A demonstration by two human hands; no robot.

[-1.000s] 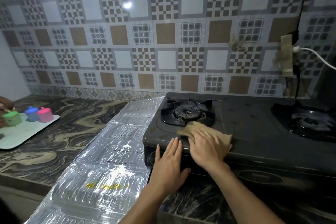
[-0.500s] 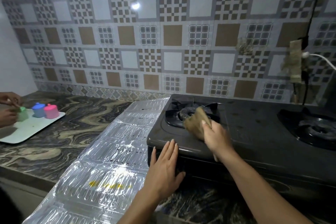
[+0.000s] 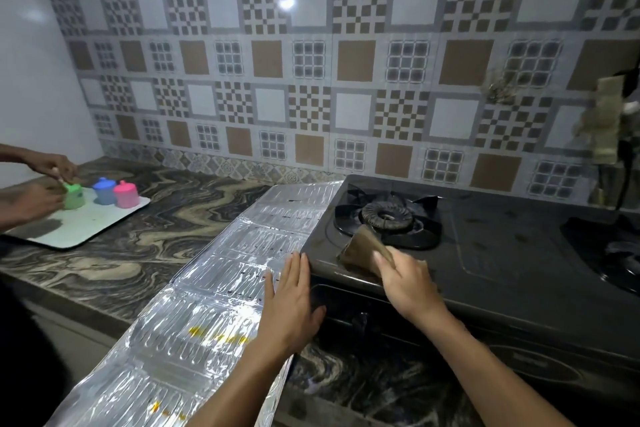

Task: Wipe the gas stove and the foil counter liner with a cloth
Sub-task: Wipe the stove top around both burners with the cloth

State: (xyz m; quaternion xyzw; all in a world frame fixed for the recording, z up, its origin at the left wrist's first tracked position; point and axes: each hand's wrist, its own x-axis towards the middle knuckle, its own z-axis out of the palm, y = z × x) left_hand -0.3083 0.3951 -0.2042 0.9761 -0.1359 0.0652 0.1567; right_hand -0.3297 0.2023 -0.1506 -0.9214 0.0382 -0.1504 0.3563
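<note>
So the brown cloth (image 3: 363, 248) is bunched up and gripped in the right hand (image 3: 408, 282), pressed onto the front left corner of the black gas stove (image 3: 512, 253), just in front of the left burner (image 3: 387, 217). The burner's pan support sits right behind the cloth, so that side is blocked off. The left hand (image 3: 289, 302) is laid flat with the fingers straight, nothing held, braced against the stove's left front edge where it meets the foil counter liner (image 3: 207, 305). The liner is stretched along the marble counter (image 3: 138, 239) beside the stove, and a few yellow smears and dark specks can be seen on it. A second burner (image 3: 616, 253) is partly cut off at the right edge.

Further left, well apart from the stove, a white tray (image 3: 86, 222) is parked on the counter with three little lidded cups: green (image 3: 73, 196), blue (image 3: 104, 191) and pink (image 3: 126, 194). Another person's hands (image 3: 52, 166) are busy at the green one. A patterned tile wall (image 3: 311, 80) runs behind everything.
</note>
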